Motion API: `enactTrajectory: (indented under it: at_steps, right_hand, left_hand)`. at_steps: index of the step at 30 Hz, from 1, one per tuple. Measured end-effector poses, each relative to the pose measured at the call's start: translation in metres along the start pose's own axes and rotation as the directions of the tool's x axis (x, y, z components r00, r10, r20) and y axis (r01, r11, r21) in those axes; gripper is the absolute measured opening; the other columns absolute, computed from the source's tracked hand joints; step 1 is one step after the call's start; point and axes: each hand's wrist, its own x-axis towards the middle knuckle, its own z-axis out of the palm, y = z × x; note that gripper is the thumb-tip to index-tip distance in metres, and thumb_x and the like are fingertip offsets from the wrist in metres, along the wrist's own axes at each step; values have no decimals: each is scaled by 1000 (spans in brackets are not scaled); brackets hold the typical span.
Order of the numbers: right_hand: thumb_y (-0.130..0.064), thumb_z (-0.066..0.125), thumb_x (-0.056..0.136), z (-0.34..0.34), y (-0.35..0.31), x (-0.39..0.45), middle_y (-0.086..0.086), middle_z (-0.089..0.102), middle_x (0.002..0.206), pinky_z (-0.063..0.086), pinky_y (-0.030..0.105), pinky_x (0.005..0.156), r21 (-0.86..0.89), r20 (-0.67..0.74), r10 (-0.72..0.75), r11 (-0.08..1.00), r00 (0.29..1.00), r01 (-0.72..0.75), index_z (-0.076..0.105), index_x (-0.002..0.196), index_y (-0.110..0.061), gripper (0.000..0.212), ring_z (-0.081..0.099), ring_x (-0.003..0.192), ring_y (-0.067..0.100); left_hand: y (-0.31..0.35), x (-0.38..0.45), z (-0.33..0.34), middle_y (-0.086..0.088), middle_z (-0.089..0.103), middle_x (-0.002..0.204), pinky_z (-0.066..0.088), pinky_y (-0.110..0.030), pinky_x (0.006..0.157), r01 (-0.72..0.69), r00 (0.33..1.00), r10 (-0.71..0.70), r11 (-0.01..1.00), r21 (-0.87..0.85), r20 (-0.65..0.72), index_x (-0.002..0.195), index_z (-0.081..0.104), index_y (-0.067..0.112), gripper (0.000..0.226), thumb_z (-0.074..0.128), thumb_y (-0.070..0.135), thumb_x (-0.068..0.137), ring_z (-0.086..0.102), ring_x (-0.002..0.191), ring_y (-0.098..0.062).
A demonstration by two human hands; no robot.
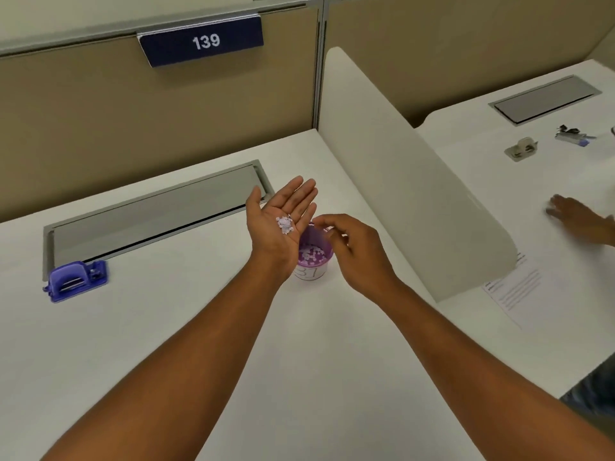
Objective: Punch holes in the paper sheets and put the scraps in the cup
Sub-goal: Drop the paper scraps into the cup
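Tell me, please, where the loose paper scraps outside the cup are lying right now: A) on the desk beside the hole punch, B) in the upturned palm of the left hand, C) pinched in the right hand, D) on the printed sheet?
B: the scraps lie in a small heap on the open palm of the left hand, held beside the cup.

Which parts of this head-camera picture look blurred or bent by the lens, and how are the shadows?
Head view: the other person's hand on the neighbouring desk is motion-blurred; the left hand carrying paper scraps above the cup is fairly sharp; the wide lens bows the partition top by the 139 sign; lighting is even, shadows faint.
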Motion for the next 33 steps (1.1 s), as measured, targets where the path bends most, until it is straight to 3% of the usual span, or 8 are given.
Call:
enactTrajectory:
  at_steps: [5, 11, 15, 18, 20, 23, 28, 33]
  right_hand:
    - [-11, 48, 108, -1, 14, 14, 9, 65, 135, 57, 36, 103, -114, 127, -141, 981, 982, 155, 60, 142, -12, 36, 63, 123, 22]
    - [-6, 48, 107, 13, 28, 20, 7, 52, 143, 56, 37, 104, -164, 220, -294, 929, 930, 333, 46, 156, -23, 52, 55, 126, 23]
    - [-3, 60, 102, 20, 42, 17, 12, 60, 135, 59, 41, 96, -262, 162, -345, 888, 924, 377, 59, 146, -20, 48, 61, 116, 29]
    - [-17, 59, 101, 24, 49, 12, 15, 68, 124, 63, 44, 88, -317, 32, -391, 869, 920, 381, 73, 128, -12, 30, 67, 108, 30]
    - [-23, 52, 103, 28, 49, 11, 12, 65, 129, 61, 39, 93, -311, -8, -408, 869, 913, 385, 68, 131, -11, 35, 63, 112, 25]
    - [-13, 59, 102, 38, 50, 9, 10, 58, 144, 50, 35, 105, -300, 50, -450, 844, 891, 443, 57, 146, -13, 43, 56, 125, 25]
    - [-28, 51, 107, 41, 55, 7, 12, 72, 127, 57, 45, 94, -350, -8, -486, 820, 874, 453, 70, 128, -8, 35, 64, 113, 29]
    - [-22, 57, 101, 45, 56, 3, 14, 63, 135, 53, 41, 98, -368, 14, -508, 798, 861, 477, 51, 145, -18, 44, 59, 118, 30]
  left_hand:
    - [-9, 5, 4, -13, 68, 146, 37, -41, 127, -22, 1000, 22, 984, 179, 4, 147, 61, 2, 77, 19, 56, 112, 63, 138, -23]
    - [-15, 4, 8, -3, 64, 152, 25, -46, 133, -46, 999, 44, 957, 288, 14, 149, 60, 10, 72, 15, 52, 113, 51, 149, -17]
    - [-15, 4, 9, -7, 60, 155, 20, -40, 134, -84, 996, 86, 946, 314, 8, 154, 54, 9, 71, 12, 49, 114, 48, 151, -17]
    - [-12, 5, 8, -9, 59, 157, 22, -38, 134, -89, 996, 89, 945, 314, 16, 156, 51, 8, 71, 10, 49, 114, 49, 150, -17]
    - [-11, 3, 8, -9, 58, 158, 24, -39, 133, -87, 996, 82, 945, 315, 29, 157, 50, 9, 71, 11, 50, 114, 49, 150, -18]
    - [-11, 1, 8, -8, 59, 157, 29, -40, 131, -73, 997, 67, 947, 314, 29, 156, 51, 10, 72, 13, 53, 113, 51, 150, -19]
    - [-11, -1, 11, -9, 58, 157, 25, -41, 133, -75, 997, 77, 938, 339, 6, 156, 52, 10, 73, 13, 54, 113, 49, 151, -21]
    - [-8, -1, 11, -9, 56, 159, 23, -41, 133, -97, 995, 97, 931, 352, 19, 157, 50, 12, 73, 10, 53, 113, 47, 152, -21]
